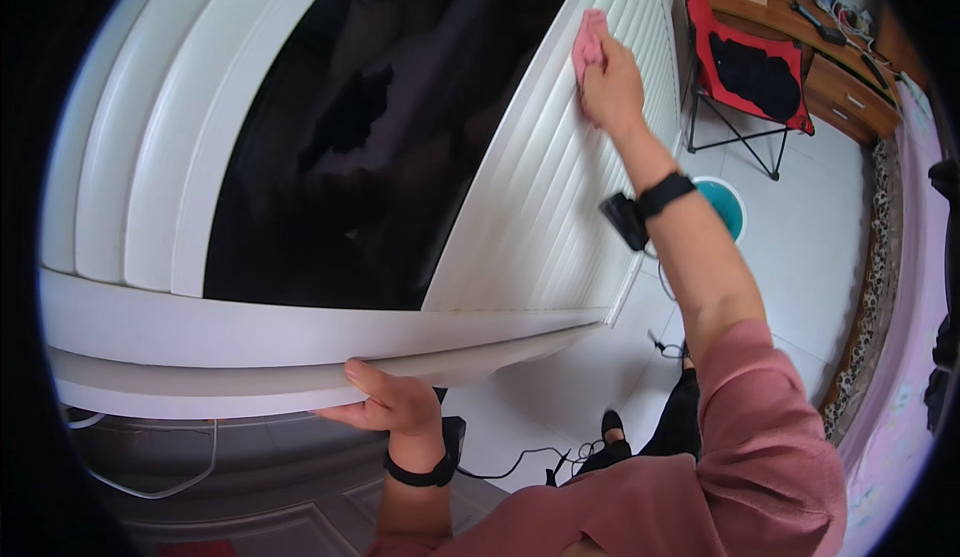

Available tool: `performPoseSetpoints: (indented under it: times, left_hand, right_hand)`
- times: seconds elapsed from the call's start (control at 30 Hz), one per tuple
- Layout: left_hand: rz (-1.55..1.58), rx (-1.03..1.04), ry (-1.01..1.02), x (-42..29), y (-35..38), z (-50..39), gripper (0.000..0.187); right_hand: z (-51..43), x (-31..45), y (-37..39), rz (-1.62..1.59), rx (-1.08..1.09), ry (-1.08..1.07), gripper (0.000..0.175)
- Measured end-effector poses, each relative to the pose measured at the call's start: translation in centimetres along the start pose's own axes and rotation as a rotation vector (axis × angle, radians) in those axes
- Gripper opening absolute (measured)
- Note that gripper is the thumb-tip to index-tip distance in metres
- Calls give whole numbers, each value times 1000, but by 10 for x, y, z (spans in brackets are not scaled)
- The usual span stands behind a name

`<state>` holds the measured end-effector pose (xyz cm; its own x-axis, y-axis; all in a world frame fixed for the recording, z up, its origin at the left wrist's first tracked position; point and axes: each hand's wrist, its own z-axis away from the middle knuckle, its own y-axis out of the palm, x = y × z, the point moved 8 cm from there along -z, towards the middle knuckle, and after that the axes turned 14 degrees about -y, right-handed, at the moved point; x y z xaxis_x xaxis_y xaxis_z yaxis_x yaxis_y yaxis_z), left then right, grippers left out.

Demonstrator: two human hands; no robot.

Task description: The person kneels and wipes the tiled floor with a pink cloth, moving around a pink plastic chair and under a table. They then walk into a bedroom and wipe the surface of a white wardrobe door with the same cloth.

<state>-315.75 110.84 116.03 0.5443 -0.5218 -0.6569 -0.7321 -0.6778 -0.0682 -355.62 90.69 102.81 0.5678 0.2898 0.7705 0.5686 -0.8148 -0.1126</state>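
A crumpled pink cloth is held in my right hand against the ribbed white panel of a large door. Beside that panel is a glossy black panel with dim reflections in it. More curved white slats show at its far left. My left hand grips the white edge of the door, thumb on one face and fingers on the other. Those fingers are partly hidden behind the edge.
A white-rimmed bucket with a teal inside stands on the tiled floor, partly behind my right forearm. Beyond it are a red folding chair and a cluttered wooden desk. A cable runs near my feet. Pink fabric lines the right side.
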Motion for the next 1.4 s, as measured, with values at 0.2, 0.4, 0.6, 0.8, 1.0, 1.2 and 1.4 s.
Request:
performPoseSetpoints:
  times: [0.2, 0.4, 0.6, 0.8, 1.0, 1.2, 1.4]
  left_hand:
    - [98, 31, -64, 7, -1, -1, 60]
    - [33, 18, 162, -6, 5, -5, 64]
    - [9, 32, 154, -15, 7, -4, 68]
    - [-206, -17, 247, -24, 8, -1, 64]
    - [146, 114, 107, -14, 11, 0, 62]
    - [134, 154, 150, -20, 13, -2, 60]
    - [152, 97, 92, -14, 9, -2, 58]
  right_hand:
    - [72, 19, 5, -50, 34, -47, 54]
    - [261, 155, -15, -216, 65, -122, 60]
    - [332, 216, -45, -286, 36, -64, 65]
    - [326, 117, -6, -92, 0, 24, 59]
    - [392, -56, 34, 24, 349, 595, 39]
    - [409, -9, 22, -35, 312, 426, 28]
    - [405, 111, -22, -295, 177, 201, 62]
